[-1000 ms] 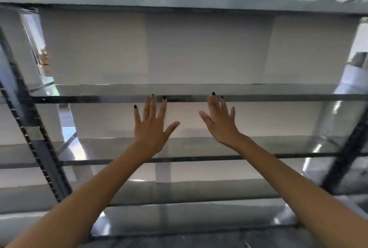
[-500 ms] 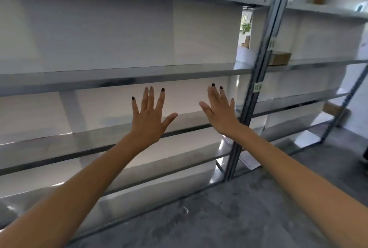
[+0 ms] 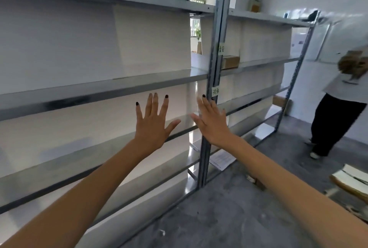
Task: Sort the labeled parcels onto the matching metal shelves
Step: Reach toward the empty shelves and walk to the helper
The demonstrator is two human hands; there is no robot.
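Left hand (image 3: 152,126): fingers spread wide, empty;
Right hand (image 3: 213,123): flat, spread, empty;
Metal shelves (image 3: 95,90): behind both hands

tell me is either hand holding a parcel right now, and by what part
Nothing is held. The left hand and right hand are both open with fingers spread, raised in front of the metal shelves.

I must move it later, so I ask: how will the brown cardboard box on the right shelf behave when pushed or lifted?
The brown cardboard box looks flat-sided and low, so it would probably slide along the smooth grey metal shelf rather than roll or tip. Cardboard walls suggest it is fairly stiff, though they may dent. Its weight cannot be judged.
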